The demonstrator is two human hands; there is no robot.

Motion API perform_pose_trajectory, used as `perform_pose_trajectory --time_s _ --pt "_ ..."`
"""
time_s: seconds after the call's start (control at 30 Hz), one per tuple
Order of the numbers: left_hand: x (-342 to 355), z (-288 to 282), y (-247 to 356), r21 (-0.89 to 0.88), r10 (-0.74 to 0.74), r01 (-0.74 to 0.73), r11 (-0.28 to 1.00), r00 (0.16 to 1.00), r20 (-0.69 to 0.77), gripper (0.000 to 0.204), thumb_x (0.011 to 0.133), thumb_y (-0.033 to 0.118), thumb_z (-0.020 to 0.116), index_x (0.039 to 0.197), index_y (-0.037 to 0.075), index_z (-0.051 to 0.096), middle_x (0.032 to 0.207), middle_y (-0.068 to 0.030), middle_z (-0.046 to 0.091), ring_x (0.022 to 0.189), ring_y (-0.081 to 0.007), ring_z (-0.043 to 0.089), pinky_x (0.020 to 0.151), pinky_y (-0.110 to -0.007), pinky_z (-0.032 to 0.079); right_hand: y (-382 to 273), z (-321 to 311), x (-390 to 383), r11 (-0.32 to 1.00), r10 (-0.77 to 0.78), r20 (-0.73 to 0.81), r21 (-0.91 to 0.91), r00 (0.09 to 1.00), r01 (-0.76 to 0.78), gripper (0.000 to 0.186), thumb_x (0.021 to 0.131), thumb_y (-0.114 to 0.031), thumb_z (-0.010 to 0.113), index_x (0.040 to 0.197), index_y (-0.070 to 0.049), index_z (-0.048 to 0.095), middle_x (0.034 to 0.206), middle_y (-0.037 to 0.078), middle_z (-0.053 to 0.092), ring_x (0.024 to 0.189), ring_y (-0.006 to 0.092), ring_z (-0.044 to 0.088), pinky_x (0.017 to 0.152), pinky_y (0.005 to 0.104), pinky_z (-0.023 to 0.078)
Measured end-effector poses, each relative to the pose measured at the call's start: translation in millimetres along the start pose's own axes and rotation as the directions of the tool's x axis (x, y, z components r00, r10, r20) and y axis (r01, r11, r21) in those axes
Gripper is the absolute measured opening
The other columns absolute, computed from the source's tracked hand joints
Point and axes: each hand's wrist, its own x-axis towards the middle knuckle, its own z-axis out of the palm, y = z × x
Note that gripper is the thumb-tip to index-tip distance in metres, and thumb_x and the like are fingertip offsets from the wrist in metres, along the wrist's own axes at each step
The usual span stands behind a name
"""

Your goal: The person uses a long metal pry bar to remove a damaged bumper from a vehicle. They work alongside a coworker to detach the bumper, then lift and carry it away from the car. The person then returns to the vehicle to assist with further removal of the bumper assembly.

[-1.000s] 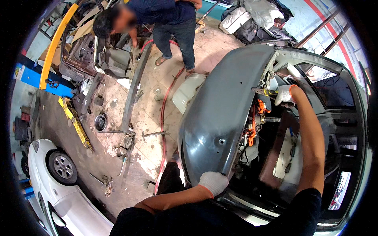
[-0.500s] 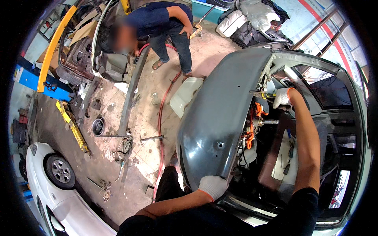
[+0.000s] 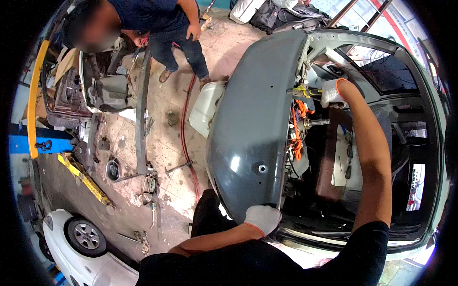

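Observation:
A large, smooth dark grey car body panel [image 3: 248,119] lies in front of me, with small holes in its surface. My left hand [image 3: 263,219], in a white knit glove, is closed over the panel's near corner; its fingertips are hidden. At the panel's far right edge, my right hand [image 3: 333,93], also gloved, grips what look like yellow-handled pliers [image 3: 309,92]. Their jaws reach the edge, but I cannot tell what they bite on. Below them, orange straps or hooks [image 3: 298,143] and a metal shaft [image 3: 318,122] show along the inner edge.
The stripped car shell [image 3: 431,157] surrounds the dark interior on the right. A co-worker [image 3: 176,38] bends over car parts [image 3: 114,90] at the upper left. A red hose [image 3: 185,128] and scattered tools lie on the floor. A white car [image 3: 86,262] stands lower left.
My view has shifted, so the scene sits differently in the picture. Both hands keep their places on the panel corner and the pliers. The co-worker stays bent over the parts.

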Motion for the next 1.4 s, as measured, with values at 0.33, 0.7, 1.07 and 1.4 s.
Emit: perform_pose_trajectory --time_s 0.33,0.7,1.07,1.4 --pt "-3 -8 1 -0.020 -0.023 0.023 1.000 0.999 0.028 0.029 0.085 0.032 0.051 0.074 0.013 0.071 0.070 -0.0104 0.068 0.063 -0.0314 0.066 0.057 -0.048 0.051 4 -3 16 0.998 0.028 0.087 -0.060 0.996 -0.023 0.019 0.070 -0.014 0.068 0.061 -0.005 0.054 0.058 0.007 0.052 0.049 0.0203 0.048 0.049 0.0359 0.040" --pt "1 5 2 0.136 -0.086 0.083 0.987 0.996 0.013 0.049 0.091 0.040 0.043 0.065 0.006 0.067 0.065 -0.0154 0.064 0.062 -0.0349 0.064 0.057 -0.048 0.051 6 -6 25 0.975 -0.050 0.100 -0.212 0.994 0.070 0.013 0.073 -0.010 0.063 0.065 -0.002 0.058 0.060 0.010 0.056 0.052 0.0237 0.053 0.051 0.0387 0.045" --pt "4 1 7 0.179 -0.188 0.186 0.966 0.982 -0.005 0.056 0.090 0.047 0.043 0.063 0.005 0.067 0.064 -0.0183 0.063 0.062 -0.0359 0.065 0.061 -0.046 0.053 -5 -5 21 0.956 -0.046 0.036 -0.289 0.998 0.054 0.014 0.078 -0.012 0.059 0.077 0.002 0.057 0.074 0.014 0.057 0.060 0.0251 0.054 0.059 0.0405 0.044" --pt "7 1 7 0.222 -0.245 0.227 0.948 0.968 0.056 0.055 0.087 0.050 0.045 0.066 0.005 0.068 0.067 -0.0187 0.064 0.064 -0.0357 0.065 0.062 -0.045 0.053 -2 -5 40 0.867 -0.159 0.039 -0.472 0.987 0.158 0.013 0.079 -0.009 0.058 0.077 0.003 0.056 0.072 0.016 0.057 0.061 0.0262 0.057 0.057 0.0432 0.044"
